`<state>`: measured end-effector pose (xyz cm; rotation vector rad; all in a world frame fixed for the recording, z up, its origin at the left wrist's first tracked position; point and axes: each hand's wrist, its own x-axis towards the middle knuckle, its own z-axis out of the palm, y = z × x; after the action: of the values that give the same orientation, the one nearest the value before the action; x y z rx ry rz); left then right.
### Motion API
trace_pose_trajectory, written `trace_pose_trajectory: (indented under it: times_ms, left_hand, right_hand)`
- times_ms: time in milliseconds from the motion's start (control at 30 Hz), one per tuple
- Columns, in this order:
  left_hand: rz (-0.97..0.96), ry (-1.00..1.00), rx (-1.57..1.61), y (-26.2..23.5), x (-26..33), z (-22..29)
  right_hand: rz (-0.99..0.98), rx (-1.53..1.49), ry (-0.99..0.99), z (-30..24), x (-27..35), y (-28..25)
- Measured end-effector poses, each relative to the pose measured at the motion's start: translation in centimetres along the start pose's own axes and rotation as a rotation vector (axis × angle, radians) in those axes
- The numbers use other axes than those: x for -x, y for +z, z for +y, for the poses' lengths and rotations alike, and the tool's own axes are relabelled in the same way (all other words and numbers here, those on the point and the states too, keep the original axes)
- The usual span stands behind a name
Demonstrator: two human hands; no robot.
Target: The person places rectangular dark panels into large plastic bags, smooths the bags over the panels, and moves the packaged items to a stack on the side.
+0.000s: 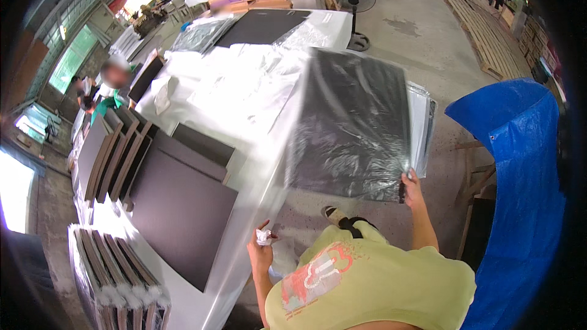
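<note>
Head view: your right hand (412, 184) pinches the wrapped dark panel's (354, 122) near-right corner, long axis running away; left hand (262, 249) closed on crumpled white scrap (263, 236), farther off.

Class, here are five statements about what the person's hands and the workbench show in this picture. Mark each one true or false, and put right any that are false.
1. The right hand grips a corner of a dark panel wrapped in clear plastic. True.
2. The left hand is empty. False: it holds a small crumpled white scrap.
3. Bare dark panels lie on the white table. True.
4. A red tarp hangs on the person's right. False: the tarp is blue.
5. A standing fan stands beyond the table. True.
</note>
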<state>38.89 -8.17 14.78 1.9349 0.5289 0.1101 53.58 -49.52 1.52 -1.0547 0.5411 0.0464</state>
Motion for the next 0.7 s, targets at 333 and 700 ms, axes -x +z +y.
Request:
trace_pose_trajectory:
  times_ms: [333, 700]
  left_hand:
    - [-0.274, 0.129, -0.272, 2.3, -4.8, 1.8]
    - [-0.079, 0.027, 0.23, 0.8, -6.5, 5.2]
  right_hand:
    - [0.618, 0.749, -0.19, 1.7, -11.1, -7.1]
    - [0.941, 1.375, -0.284, -1.4, -14.4, -2.5]
